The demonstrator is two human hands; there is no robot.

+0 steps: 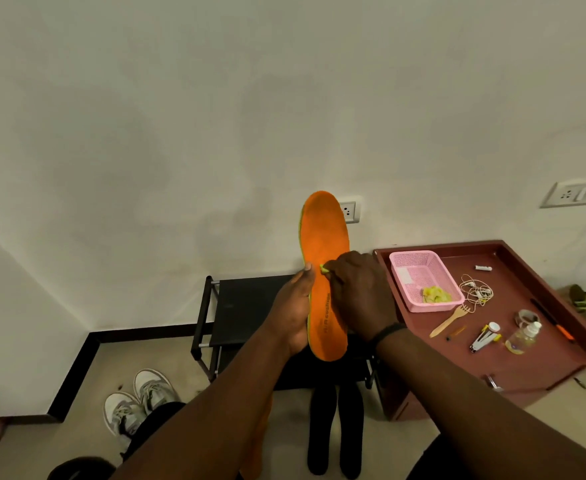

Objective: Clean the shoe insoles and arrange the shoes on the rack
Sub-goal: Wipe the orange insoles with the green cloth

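An orange insole [324, 237] with a green edge stands upright in front of me, toe up. My left hand [293, 313] grips its left edge and lower half from behind. My right hand [359, 294] pinches a small yellow cloth [323, 268] and presses it on the insole's middle. Below stands the black shoe rack [246, 306], its top shelf bare. A pair of grey-white sneakers [139, 400] sits on the floor at the left. A second orange insole [260, 441] lies under my left forearm, beside two black insoles [336, 427] on the floor.
A maroon tray table [544, 355] at the right holds a pink basket [423, 271] with a yellow rag, earphones, a wooden fork, a small bottle and a stapler. The wall is close behind, with a socket [348, 211].
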